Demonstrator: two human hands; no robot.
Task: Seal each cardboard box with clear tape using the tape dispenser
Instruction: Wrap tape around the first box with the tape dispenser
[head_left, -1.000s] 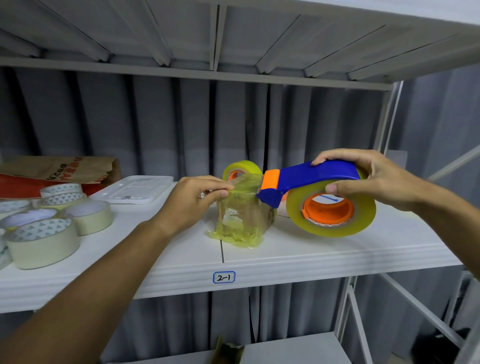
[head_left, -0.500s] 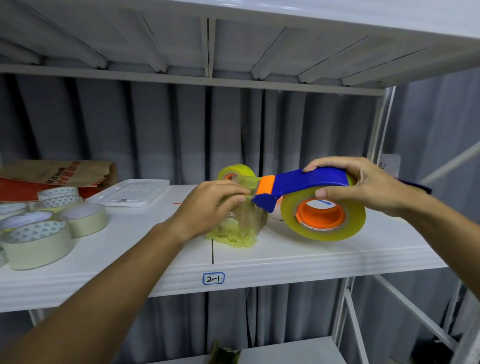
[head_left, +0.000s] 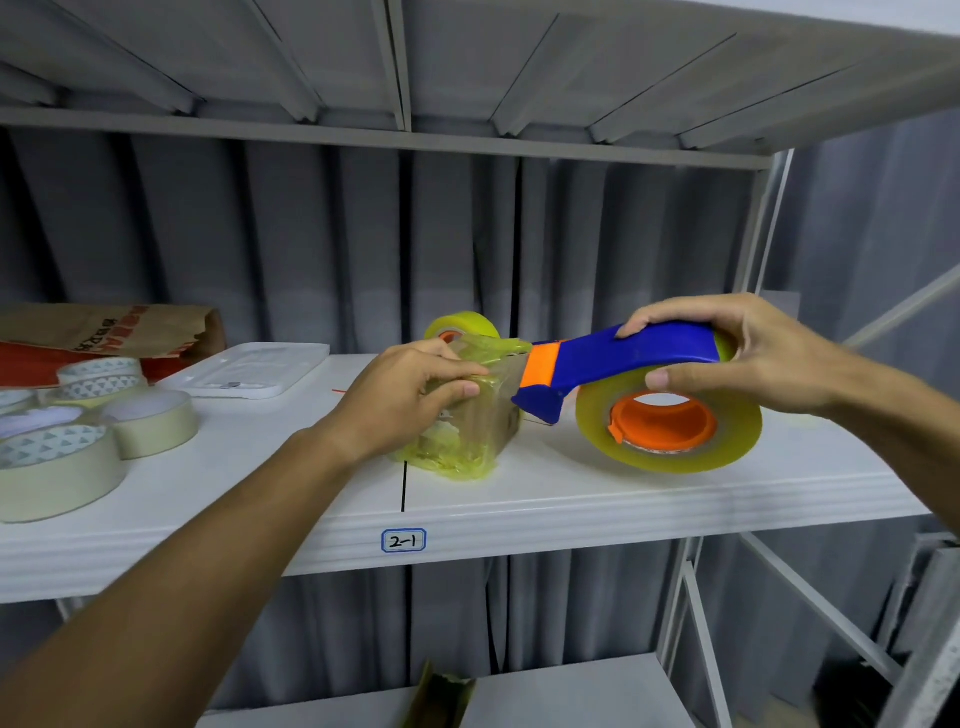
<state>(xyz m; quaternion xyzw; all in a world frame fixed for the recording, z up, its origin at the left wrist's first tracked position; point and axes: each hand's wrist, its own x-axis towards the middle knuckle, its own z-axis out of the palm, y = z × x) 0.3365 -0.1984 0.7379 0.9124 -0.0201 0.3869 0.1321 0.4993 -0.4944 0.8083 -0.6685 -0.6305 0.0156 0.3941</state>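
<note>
Several masking-tape rolls (head_left: 52, 467) lay left on the shelf (head_left: 571, 499), beside a white tray (head_left: 249, 369) and paper bag (head_left: 104, 332). Mid-shelf, the left hand (head_left: 405, 405) gripped a tape-wrapped, probably cardboard, box (head_left: 467, 421). The right hand (head_left: 753, 353) clasped the tape dispenser (head_left: 639, 395), whose nose touched the box.

White metal shelving (head_left: 571, 512), grey curtain (head_left: 311, 249) behind.
</note>
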